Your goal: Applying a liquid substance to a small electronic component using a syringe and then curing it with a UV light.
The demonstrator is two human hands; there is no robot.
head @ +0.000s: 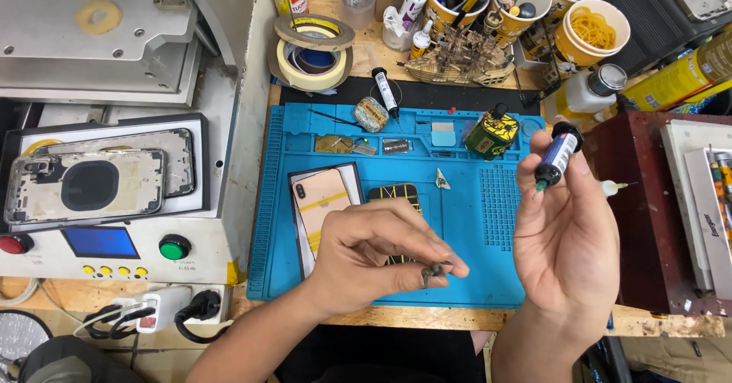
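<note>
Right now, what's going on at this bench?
A person sits at a workbench over a blue work mat. The right hand holds up a small dark glue syringe, tip pointing down. The left hand pinches a tiny dark part between its fingertips. A phone lies on the mat beyond the left hand, and two phone back housings rest on a machine to the left.

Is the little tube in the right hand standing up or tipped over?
Tipped. The right hand holds the small dark tube slanted, its green tip pointing down and left, its black cap up by the fingertips.
</note>
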